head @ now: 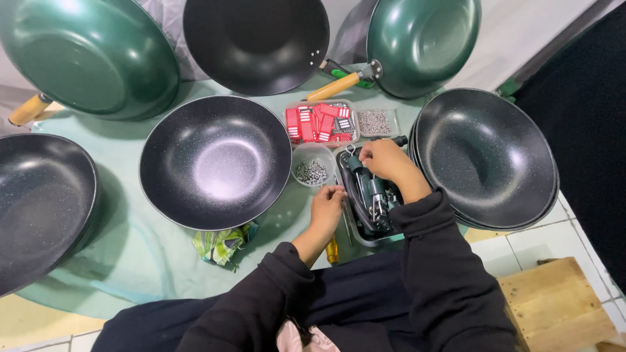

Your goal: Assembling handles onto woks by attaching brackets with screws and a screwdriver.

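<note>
Power drill (372, 192), dark green, lies in a grey tray (345, 225) on the floor cloth, between the middle wok (215, 163) and the stacked woks (489, 156) at right. Right hand (385, 160) rests on the drill's upper end with fingers curled, though I cannot tell if it truly grips. Left hand (326, 203) pinches something small at the tray's left edge, just below a round cup of screws (312, 171).

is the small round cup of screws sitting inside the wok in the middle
No, the small round cup of screws stands on the green cloth just right of the middle wok, outside its rim.
</note>
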